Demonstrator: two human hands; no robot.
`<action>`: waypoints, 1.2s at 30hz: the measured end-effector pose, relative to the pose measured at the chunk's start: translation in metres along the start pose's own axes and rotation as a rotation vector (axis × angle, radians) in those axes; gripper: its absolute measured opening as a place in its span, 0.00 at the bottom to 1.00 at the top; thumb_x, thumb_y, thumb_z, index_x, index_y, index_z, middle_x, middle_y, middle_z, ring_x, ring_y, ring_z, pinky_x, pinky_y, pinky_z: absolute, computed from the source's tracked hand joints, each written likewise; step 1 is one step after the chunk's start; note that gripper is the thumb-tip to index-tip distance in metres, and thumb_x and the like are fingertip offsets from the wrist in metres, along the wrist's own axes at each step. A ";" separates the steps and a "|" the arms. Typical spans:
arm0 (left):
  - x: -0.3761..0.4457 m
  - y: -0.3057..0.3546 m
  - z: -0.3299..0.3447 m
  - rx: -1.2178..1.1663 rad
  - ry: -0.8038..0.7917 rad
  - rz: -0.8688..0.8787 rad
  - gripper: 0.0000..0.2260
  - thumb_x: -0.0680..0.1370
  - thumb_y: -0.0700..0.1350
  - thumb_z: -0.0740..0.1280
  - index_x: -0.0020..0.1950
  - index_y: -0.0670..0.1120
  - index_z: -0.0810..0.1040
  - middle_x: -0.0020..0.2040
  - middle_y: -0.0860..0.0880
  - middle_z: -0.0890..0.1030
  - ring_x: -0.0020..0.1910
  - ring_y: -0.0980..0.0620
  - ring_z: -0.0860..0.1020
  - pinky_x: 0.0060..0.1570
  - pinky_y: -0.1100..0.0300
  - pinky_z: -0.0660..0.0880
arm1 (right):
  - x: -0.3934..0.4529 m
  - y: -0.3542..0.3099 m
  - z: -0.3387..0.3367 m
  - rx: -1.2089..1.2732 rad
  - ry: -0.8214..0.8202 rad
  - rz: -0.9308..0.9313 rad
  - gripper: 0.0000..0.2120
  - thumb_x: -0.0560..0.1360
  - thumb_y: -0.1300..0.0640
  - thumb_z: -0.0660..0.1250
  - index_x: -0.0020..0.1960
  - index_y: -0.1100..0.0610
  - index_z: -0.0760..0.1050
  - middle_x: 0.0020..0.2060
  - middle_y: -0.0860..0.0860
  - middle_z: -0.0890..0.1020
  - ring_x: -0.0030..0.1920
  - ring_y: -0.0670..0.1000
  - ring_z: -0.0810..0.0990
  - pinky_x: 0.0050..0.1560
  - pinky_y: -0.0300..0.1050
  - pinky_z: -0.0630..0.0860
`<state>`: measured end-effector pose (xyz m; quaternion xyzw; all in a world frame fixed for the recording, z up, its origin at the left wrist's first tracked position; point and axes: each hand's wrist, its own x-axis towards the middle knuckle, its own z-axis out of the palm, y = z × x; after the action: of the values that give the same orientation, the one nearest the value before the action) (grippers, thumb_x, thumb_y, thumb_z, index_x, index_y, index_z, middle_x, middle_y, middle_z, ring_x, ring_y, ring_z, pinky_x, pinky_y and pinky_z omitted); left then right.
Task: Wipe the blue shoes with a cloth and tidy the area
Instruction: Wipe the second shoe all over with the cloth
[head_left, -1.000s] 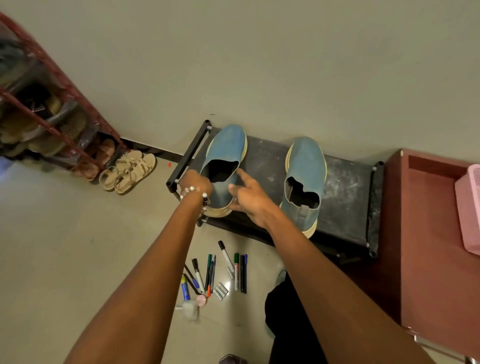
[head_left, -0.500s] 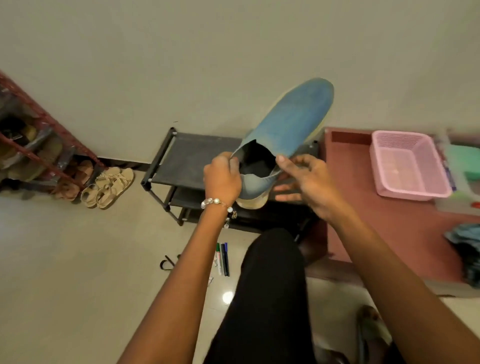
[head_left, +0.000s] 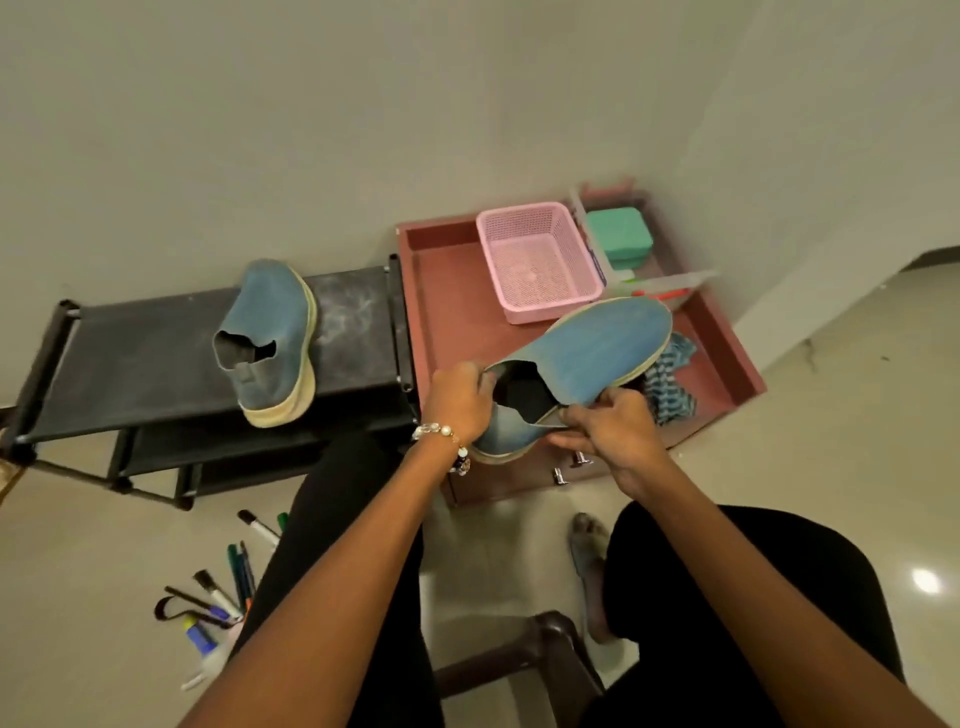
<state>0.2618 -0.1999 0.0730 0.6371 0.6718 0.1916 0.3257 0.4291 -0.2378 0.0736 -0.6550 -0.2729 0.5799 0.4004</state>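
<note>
A pale tiled floor and a plain grey wall are seen from above. A low black shoe rack stands against the wall, its dark top dusted with pale smudges, and just beside it stands a reddish-brown cabinet with a raised rim.

One blue shoe is held up over the cabinet's front edge, toe pointing away to the right. The left hand is curled over the collar at the heel side, and the right hand pinches the collar's other edge, so both grips are closed on this shoe. Both forearms reach forward from the bottom of the view, and a beaded bracelet circles the left wrist.

The second blue shoe rests on the rack top, near its right end; its upper looks like soft cloth, with a thick cream sole.

On the cabinet a pink mesh basket sits near the back, a teal box beside it, and a striped cloth lies partly hidden under the raised shoe.

Markers are scattered on the floor left of the person's knee; open floor lies to the right of the cabinet.
</note>
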 end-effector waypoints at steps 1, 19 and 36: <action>0.006 -0.005 0.007 0.013 -0.011 -0.013 0.17 0.81 0.46 0.60 0.43 0.32 0.76 0.43 0.34 0.79 0.45 0.36 0.77 0.42 0.50 0.69 | 0.005 0.006 -0.001 0.003 -0.006 0.009 0.13 0.72 0.72 0.66 0.56 0.69 0.73 0.48 0.60 0.81 0.42 0.55 0.84 0.39 0.45 0.82; 0.056 -0.034 0.013 -0.019 0.123 -0.067 0.11 0.79 0.44 0.63 0.58 0.44 0.81 0.53 0.43 0.83 0.53 0.45 0.79 0.55 0.59 0.72 | 0.099 0.025 -0.076 -1.013 0.259 -0.335 0.39 0.65 0.54 0.77 0.71 0.62 0.64 0.67 0.63 0.69 0.67 0.62 0.67 0.66 0.54 0.64; 0.025 -0.033 0.045 0.774 -0.023 0.398 0.28 0.77 0.50 0.66 0.75 0.47 0.61 0.76 0.49 0.60 0.76 0.49 0.55 0.69 0.38 0.60 | 0.056 -0.021 -0.071 0.200 0.560 -0.214 0.16 0.72 0.72 0.60 0.57 0.64 0.78 0.47 0.57 0.80 0.41 0.51 0.80 0.36 0.39 0.78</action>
<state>0.2690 -0.1860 0.0144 0.8313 0.5547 -0.0223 0.0270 0.5111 -0.1959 0.0612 -0.7143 -0.1609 0.3555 0.5809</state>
